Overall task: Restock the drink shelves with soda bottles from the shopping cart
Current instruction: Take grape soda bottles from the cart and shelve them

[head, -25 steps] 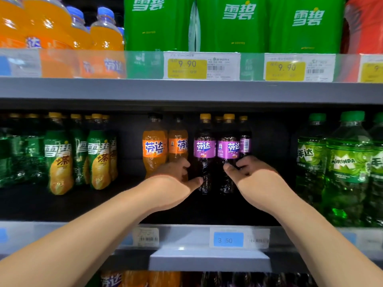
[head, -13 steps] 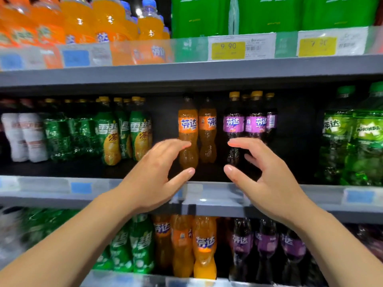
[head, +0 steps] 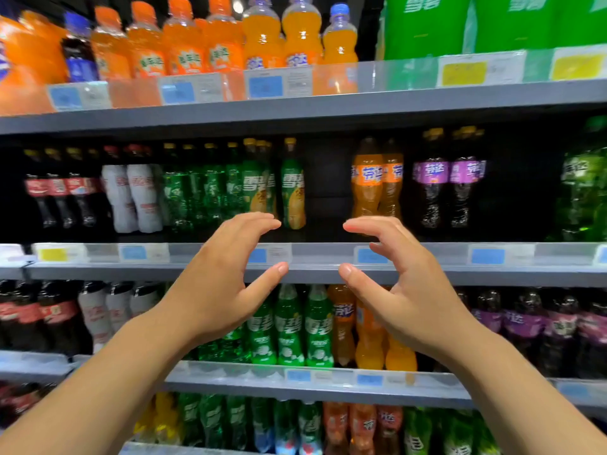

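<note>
My left hand (head: 223,280) and my right hand (head: 404,287) hover side by side in front of the middle shelf's rail (head: 322,270), both empty, fingers loosely arched with thumb and fingers apart. Behind them on the middle shelf stand orange soda bottles (head: 376,178) and purple-label grape soda bottles (head: 448,178), apart from both hands. Left of a dark gap are green lemon-tea-label bottles (head: 292,185). No shopping cart is in view.
The top shelf carries orange drink bottles (head: 262,34) and big green bottles (head: 460,24). Cola bottles (head: 56,188) and white bottles (head: 131,192) fill the middle shelf's left. Lower shelves hold green bottles (head: 289,326), orange and purple bottles. A gap (head: 328,182) sits between green and orange bottles.
Both hands have drawn back from the purple and orange bottles out in front of the shelf rail, holding nothing. The view has pulled back and shifted left, showing more shelves.
</note>
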